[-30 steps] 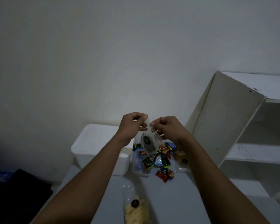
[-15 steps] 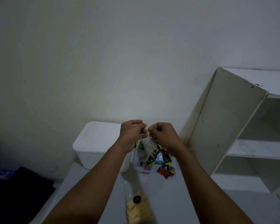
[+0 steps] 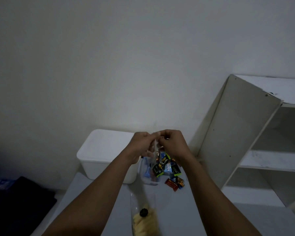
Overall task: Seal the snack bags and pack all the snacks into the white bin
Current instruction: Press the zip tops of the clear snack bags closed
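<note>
My left hand (image 3: 141, 144) and right hand (image 3: 173, 143) both pinch the mouth of the clear snack bag (image 3: 153, 156), which hangs above the table with the white bin (image 3: 106, 154) at its nine o'clock. I judge it light, limp, slippery film, best gripped along the top seal strip.

White bin (image 3: 102, 150) — multicoloured candy wrappers (image 3: 167, 167) — yellow chips (image 3: 144, 223)

Pale table (image 3: 177, 210): a white bin (image 3: 106, 155) stood at its far left corner, a clear bag (image 3: 148, 176) just beside it. Wrapped sweets (image 3: 174, 182) lay nearby, and a bag of yellow snacks (image 3: 144, 220) lay at the near edge.
</note>
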Motion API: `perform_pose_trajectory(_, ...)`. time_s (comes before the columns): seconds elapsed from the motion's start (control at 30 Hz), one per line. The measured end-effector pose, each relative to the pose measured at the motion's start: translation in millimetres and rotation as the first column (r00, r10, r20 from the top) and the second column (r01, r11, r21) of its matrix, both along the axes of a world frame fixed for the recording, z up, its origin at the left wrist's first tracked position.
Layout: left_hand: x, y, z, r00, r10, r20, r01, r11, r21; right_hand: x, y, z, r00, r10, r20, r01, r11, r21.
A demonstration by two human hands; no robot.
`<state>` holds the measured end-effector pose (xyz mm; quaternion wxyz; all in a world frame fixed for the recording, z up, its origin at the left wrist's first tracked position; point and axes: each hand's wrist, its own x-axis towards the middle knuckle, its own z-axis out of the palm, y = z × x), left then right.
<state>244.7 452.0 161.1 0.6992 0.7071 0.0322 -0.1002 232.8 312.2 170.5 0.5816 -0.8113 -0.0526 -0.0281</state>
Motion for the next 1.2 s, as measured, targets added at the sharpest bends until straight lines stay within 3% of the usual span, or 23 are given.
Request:
perform_pose_trajectory(0.13, -3, 0, -2, 0.993, -0.114, 0.045, 0.105, 0.981, 0.16, 2, -2, -6, 0.999, -0.034, -0.035, 0.035, 0.999, 0.038)
perform_pose_trajectory(0.23, -2, -1, -1, 0.991, -0.113, 0.071, 0.101, 0.982, 0.157, 0, -1, -5, 0.993, -0.085, -0.081, 0.096, 0.987, 0.131)
perform_pose_trajectory(0.6, -8, -4, -6, 0.988, -0.1, 0.114, 0.091, 0.992, 0.087, -1, -6, 0, 0.988, -0.049, -0.149, 0.066, 0.992, 0.111)
perform_pose_trajectory(0.73, -7, -3, -4, 0.994, 0.015, 0.105, -0.024, 0.996, 0.085, -4, -6, 2, 0.996, 0.013, -0.091, -0.015, 1.0, -0.023)
perform_pose_trajectory(0.87, -5, -7, -9, 0.985, 0.036, 0.167, -0.062, 0.986, 0.153, -4, -8, -3, 0.983, -0.045, -0.176, 0.058, 0.996, 0.072)
perform_pose_trajectory(0.97, -2, -10, -21, 0.96, 0.104, 0.259, -0.165, 0.961, 0.224, -5, -14, -5, 0.971, -0.022, -0.236, 0.036, 0.998, 0.058)
perform_pose_trajectory(1.03, -2, -8, -26, 0.955, 0.133, 0.265, -0.18, 0.97, 0.161, -6, -21, -4, 0.96, 0.02, -0.281, -0.004, 0.998, 0.058)
perform_pose_trajectory(1.1, -3, -4, -36, 0.974, 0.074, 0.215, -0.09, 0.994, 0.069, -4, -30, -5, 0.947, 0.033, -0.318, 0.007, 0.992, 0.124)
perform_pose_trajectory(1.2, -12, -7, -58, 0.995, -0.032, 0.095, 0.033, 0.999, -0.01, -4, -48, -15, 0.914, -0.003, -0.407, 0.131, 0.949, 0.288)
